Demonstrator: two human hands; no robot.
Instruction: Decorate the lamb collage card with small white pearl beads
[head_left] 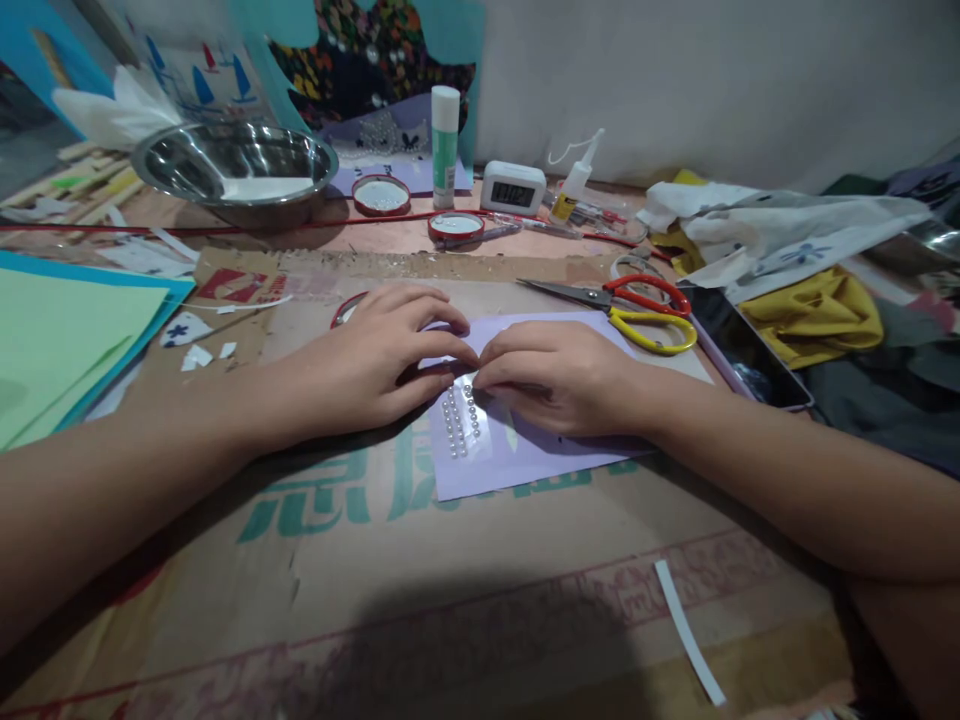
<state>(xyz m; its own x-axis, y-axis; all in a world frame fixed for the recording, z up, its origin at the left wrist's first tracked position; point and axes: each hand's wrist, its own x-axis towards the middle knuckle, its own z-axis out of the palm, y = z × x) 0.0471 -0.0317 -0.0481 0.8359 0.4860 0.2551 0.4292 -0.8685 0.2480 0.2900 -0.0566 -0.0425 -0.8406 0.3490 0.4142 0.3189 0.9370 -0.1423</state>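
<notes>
A clear sheet of stick-on pearls [459, 425] lies over a light purple sheet of paper [465, 482], its small silvery beads set in rows. My left hand [397, 345] reaches in from the left, with its thumb and bent fingers closed on the upper end of the pearl sheet. Opposite it, my right hand [559, 375] is closed in a pinch at the sheet's upper right edge, the fingertips of both hands almost meeting. Whatever sits between the right fingertips is too small or hidden to make out. Part of the purple paper is covered by the right hand.
Scissors [637, 305] and a phone [750, 350] lie to the right. Behind stand a glue stick [444, 150], a small clock [514, 188], a glue bottle [574, 190] and a metal bowl [236, 170]. Coloured paper [67, 340] is at left, a white strip [688, 632] in front.
</notes>
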